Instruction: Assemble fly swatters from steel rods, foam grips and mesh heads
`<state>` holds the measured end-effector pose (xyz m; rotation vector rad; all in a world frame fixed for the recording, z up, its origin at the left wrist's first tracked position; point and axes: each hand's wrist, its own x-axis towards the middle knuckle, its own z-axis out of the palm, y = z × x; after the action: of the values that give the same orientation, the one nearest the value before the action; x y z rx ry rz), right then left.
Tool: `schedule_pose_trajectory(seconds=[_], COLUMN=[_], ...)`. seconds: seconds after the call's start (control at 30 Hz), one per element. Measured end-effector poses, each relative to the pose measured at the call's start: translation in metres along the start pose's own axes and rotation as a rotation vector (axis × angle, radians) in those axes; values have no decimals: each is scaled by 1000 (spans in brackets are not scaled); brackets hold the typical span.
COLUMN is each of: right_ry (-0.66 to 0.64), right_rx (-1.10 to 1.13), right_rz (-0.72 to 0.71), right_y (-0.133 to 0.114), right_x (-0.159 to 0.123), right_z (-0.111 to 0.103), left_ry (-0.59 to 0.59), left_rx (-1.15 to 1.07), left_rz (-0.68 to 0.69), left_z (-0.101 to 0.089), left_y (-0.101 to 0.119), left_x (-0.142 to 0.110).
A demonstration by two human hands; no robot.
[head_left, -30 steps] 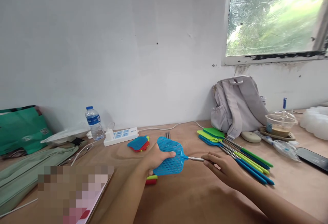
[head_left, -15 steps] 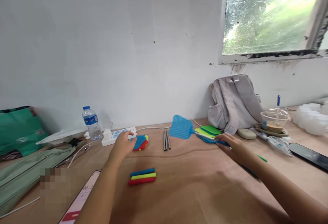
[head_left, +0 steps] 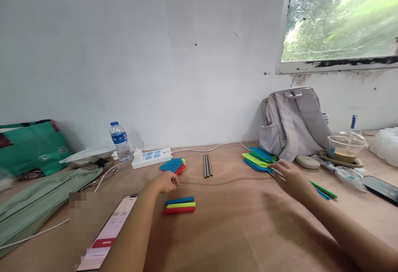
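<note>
Brown table (head_left: 226, 239) meets a white wall (head_left: 186, 77), and from the table's middle, twelve o'clock points at the wall. At two o'clock is the pile of fly swatters (head_left: 256, 160), with the right hand (head_left: 289, 176) at its thin silver stems; I can't tell if it is squeezing them. At ten o'clock the left hand (head_left: 164, 183) has its fingers bent close by the loose heads (head_left: 172, 165), and I can't tell if it holds anything. The pile could slide apart if a finger snags a stem, since the heads sit crooked on each other. The loose heads could slip too if bumped, and round things could roll if nudged. Now the counting: at least three swatters show, and at least three loose heads. Three metal rods (head_left: 207, 166) lie at twelve, and three handles (head_left: 180, 205), blue, yellow and red, at nine. Farther out are one backpack (head_left: 298, 122) at two, one water bottle (head_left: 120, 141) at ten, and two phones: one lit (head_left: 120, 218) at eight, one dark (head_left: 381, 189) at three.
</note>
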<state>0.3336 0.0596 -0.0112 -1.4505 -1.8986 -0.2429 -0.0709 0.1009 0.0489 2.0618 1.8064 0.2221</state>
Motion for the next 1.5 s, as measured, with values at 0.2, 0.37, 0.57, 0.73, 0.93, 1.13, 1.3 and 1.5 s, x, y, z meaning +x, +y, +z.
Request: schedule_pose_trajectory(seconds=[0.2, 0.37, 0.57, 0.73, 0.93, 1.13, 1.3, 1.5], right_ry=[-353, -316, -342, -378, -415, -479, -515, -512], right_rx=[222, 177, 125, 98, 100, 173, 249, 283], right_rz=[-237, -141, -138, -120, -107, -206, -326, -370], right_y=[-85, -125, -129, -121, -111, -118, -119, -110], right_x=[1, 33, 55, 47, 27, -4, -18, -9], right_z=[65, 107, 117, 107, 88, 52, 29, 38], left_ry=[-278, -294, -342, -431, -429, -378, -342, -393], left_rx=[147, 210, 197, 219, 245, 274, 298, 157], left_rz=[27, 49, 64, 16, 27, 30, 22, 123], left_z=[-6, -2, -5, -1, 8, 8, 10, 6], left_y=[21, 27, 29, 38, 47, 47, 42, 24], left_x=[-12, -14, -18, -21, -20, -19, -12, -6])
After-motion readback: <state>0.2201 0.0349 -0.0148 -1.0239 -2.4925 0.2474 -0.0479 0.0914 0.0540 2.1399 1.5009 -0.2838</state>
